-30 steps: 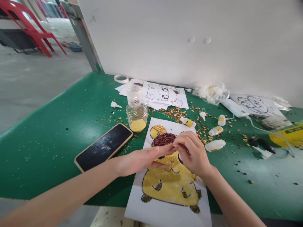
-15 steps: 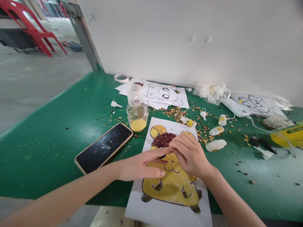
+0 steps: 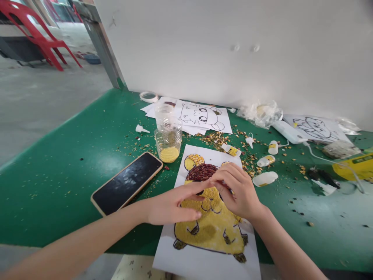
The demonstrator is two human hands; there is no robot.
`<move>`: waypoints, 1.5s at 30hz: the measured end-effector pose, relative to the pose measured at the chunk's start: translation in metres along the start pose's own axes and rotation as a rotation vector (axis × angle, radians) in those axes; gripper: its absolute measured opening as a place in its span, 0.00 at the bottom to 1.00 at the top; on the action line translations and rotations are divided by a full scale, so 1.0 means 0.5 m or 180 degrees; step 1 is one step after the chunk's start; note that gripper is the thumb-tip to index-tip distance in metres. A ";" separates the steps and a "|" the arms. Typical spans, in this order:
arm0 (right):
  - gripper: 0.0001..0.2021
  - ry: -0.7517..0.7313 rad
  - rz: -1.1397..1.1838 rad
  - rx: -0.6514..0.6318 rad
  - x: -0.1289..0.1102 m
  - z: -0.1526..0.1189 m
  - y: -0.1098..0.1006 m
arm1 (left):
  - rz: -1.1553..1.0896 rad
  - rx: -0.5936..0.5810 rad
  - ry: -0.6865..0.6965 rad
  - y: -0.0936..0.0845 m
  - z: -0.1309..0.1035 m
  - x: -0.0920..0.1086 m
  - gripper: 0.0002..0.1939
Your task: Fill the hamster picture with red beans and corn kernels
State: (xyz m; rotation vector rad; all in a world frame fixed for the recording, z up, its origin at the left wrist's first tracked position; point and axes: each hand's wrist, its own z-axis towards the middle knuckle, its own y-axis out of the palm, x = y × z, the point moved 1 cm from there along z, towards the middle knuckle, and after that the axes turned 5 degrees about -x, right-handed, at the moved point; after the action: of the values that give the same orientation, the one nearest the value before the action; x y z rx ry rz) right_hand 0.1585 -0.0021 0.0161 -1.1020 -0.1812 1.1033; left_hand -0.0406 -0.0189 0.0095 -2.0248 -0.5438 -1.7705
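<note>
A white panel (image 3: 186,50) stands upright beyond both hands. Under them spreads the green counter (image 3: 72,155). The animal picture (image 3: 208,235), a paper sheet covered with yellow grain and dark red beans, lies directly below the hands, its near edge past the counter's rim. Beyond the hands are drawing sheets (image 3: 201,116). The left hand (image 3: 175,206) is open over the picture, fingers stretched and parted; its fingertips meet those of the right hand (image 3: 237,190), which is curled. I cannot tell whether the right hand pinches anything. The phone (image 3: 126,182) rests just left of the left hand. A clear cup (image 3: 168,142) with yellow grain stands beyond that hand. Small bottles (image 3: 265,179) lie right of and beyond the right hand, near scattered seeds (image 3: 217,140).
</note>
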 end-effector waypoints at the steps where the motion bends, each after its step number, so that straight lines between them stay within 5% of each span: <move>1: 0.07 -0.0022 0.0022 0.0006 0.000 0.000 0.001 | 0.0001 0.0018 0.0005 0.000 0.000 0.001 0.33; 14: 0.08 -0.0003 -0.0280 -0.0546 0.000 0.005 0.025 | 0.0241 0.0010 0.0162 0.001 0.005 0.007 0.32; 29: 0.08 0.0064 0.0041 0.0032 0.003 0.004 0.008 | -0.0009 0.0077 0.0235 -0.001 0.005 0.007 0.32; 39: 0.10 -0.0091 -0.0165 -0.0524 0.002 0.005 0.020 | 0.1487 0.0254 0.0473 -0.003 0.003 -0.008 0.31; 45: 0.08 0.0022 -0.0254 -0.0349 0.001 0.005 0.021 | 0.1769 0.0284 0.0608 -0.001 0.006 -0.019 0.34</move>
State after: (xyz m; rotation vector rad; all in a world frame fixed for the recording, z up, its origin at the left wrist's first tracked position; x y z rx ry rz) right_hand 0.1509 -0.0001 0.0089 -1.1862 -0.2807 1.0277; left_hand -0.0397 -0.0173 -0.0005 -1.7023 0.0077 -1.5352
